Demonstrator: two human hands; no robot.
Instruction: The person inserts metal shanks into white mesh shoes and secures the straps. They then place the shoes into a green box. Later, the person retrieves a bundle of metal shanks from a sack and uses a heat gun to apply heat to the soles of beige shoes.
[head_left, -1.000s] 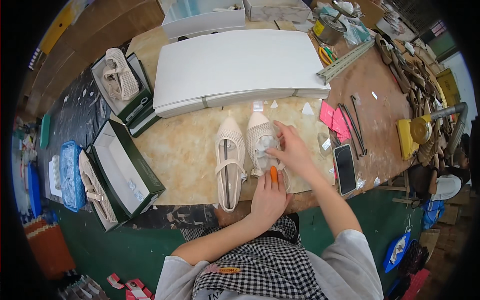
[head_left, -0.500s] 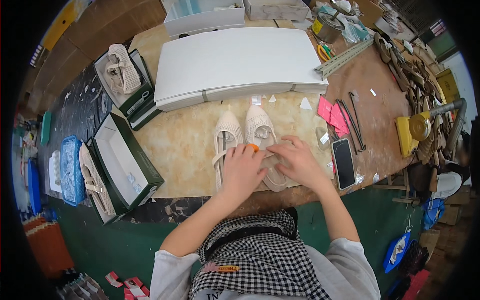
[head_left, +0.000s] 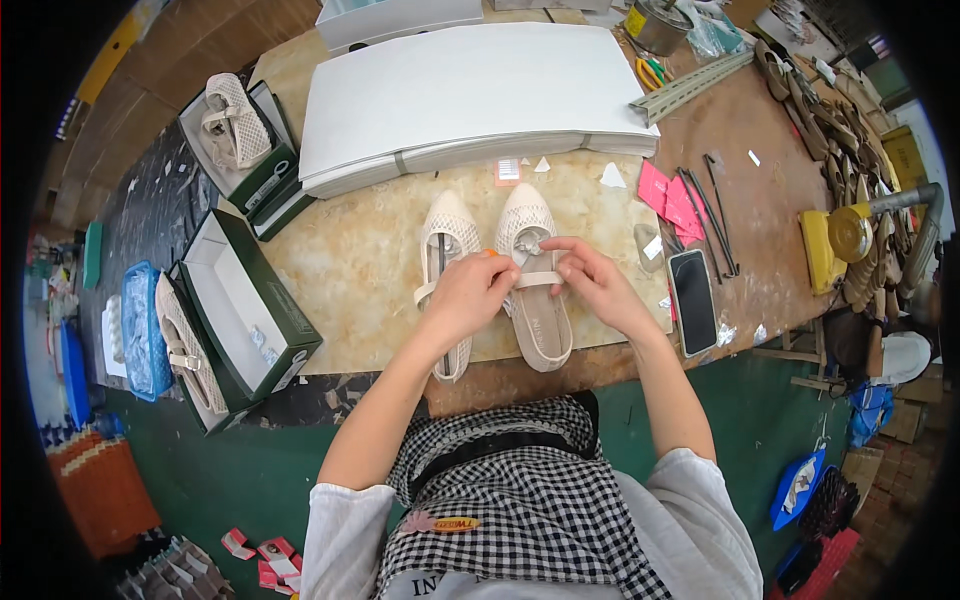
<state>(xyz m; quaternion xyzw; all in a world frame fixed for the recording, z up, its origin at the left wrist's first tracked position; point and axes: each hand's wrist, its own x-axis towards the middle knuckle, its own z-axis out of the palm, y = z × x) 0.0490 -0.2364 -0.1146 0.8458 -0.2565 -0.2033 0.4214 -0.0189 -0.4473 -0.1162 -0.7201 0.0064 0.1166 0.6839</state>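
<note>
Two cream pointed mesh flats lie side by side, toes away from me, on the beige marbled table (head_left: pixel 350 260). Both hands meet over the right shoe (head_left: pixel 540 320). My left hand (head_left: pixel 468 297) pinches the left end of that shoe's strap (head_left: pixel 540 279), with a small orange thing (head_left: pixel 490 252) showing at its fingertips. The strap's other end, near the bow, is pinched by my right hand (head_left: pixel 592 283). My left hand partly covers the left shoe (head_left: pixel 445 235).
A stack of white boards (head_left: pixel 460 90) lies behind the shoes. Open green shoe boxes (head_left: pixel 250 310) stand at the left, one lid holding a shoe (head_left: pixel 185 350). A phone (head_left: pixel 692 300), pink paper pieces (head_left: pixel 670 200) and a metal ruler (head_left: pixel 690 85) lie at the right.
My left hand has moved up from the table's near edge onto the shoes. Both hands have closed on the right shoe's strap.
</note>
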